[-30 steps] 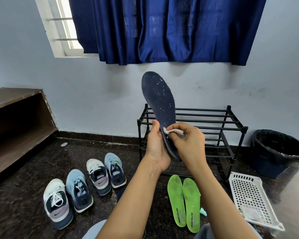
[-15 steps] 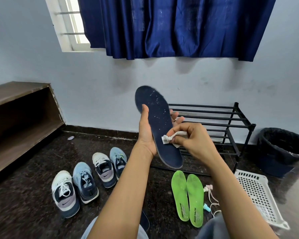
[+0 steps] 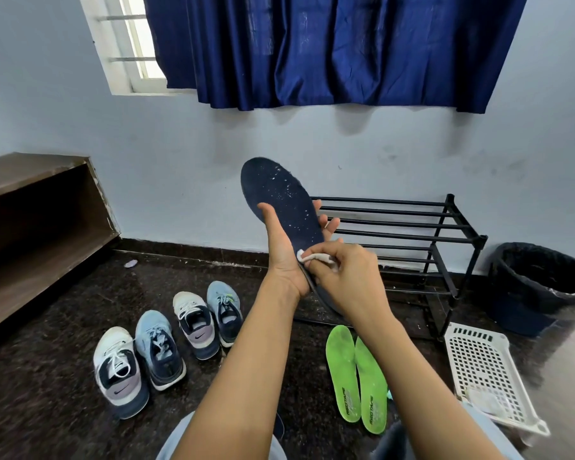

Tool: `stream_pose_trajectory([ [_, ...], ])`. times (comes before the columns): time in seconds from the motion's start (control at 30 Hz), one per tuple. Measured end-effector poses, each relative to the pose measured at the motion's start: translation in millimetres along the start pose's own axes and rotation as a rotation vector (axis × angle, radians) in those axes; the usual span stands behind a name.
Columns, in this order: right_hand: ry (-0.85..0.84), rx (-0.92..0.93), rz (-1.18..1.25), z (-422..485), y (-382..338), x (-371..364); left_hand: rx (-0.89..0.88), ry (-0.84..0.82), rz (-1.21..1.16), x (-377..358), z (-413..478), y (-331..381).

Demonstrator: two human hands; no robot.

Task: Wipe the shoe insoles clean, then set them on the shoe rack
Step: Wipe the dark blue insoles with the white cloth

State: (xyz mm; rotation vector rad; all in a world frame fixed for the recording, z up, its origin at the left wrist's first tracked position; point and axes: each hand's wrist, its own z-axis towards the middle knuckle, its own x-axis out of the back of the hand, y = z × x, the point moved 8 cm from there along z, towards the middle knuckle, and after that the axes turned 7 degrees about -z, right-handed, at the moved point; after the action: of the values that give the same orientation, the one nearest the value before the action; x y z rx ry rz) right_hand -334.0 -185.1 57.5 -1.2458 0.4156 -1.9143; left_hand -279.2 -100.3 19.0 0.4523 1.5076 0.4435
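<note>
Crumpled white wipe (image 3: 316,258) now at left edge of navy insole (image 3: 279,200), shifted from mid-width. Left hand (image 3: 284,257) grips speckled fabric insole upright before black metal-bar shoe rack (image 3: 412,234); right hand (image 3: 342,277) fingers pinch wipe. Green insoles (image 3: 356,370) flat on floor.

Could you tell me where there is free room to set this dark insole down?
The shoe rack has bare top bars. Open floor lies left of the sneakers, toward the wooden shelf. Crowded: green insoles, white basket and bin around the rack's front and right.
</note>
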Motion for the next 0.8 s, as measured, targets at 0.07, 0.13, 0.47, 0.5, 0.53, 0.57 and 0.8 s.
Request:
stream_pose_trajectory([
  [0.07,0.011,0.014,-0.013,2,-2,0,-0.015,-0.002,-0.007,-1,-2,0],
  [0.13,0.107,0.025,-0.123,5,-3,5,-0.014,-0.005,0.012,-6,-6,-4],
  [0.47,-0.081,-0.034,0.020,2,6,-4,0.048,0.059,0.043,3,-6,-8],
  [0.5,-0.029,-0.031,-0.015,4,7,-1,0.043,0.045,0.076,0,-8,-9],
  [0.53,0.026,-0.035,-0.048,6,8,3,0.040,0.032,0.111,-2,-9,-11],
  [0.57,0.068,-0.048,-0.060,6,9,6,0.037,0.024,0.137,-4,-11,-13],
  [0.8,-0.133,-0.065,0.032,-1,9,-1,0.092,0.034,0.030,-3,-10,-14],
])
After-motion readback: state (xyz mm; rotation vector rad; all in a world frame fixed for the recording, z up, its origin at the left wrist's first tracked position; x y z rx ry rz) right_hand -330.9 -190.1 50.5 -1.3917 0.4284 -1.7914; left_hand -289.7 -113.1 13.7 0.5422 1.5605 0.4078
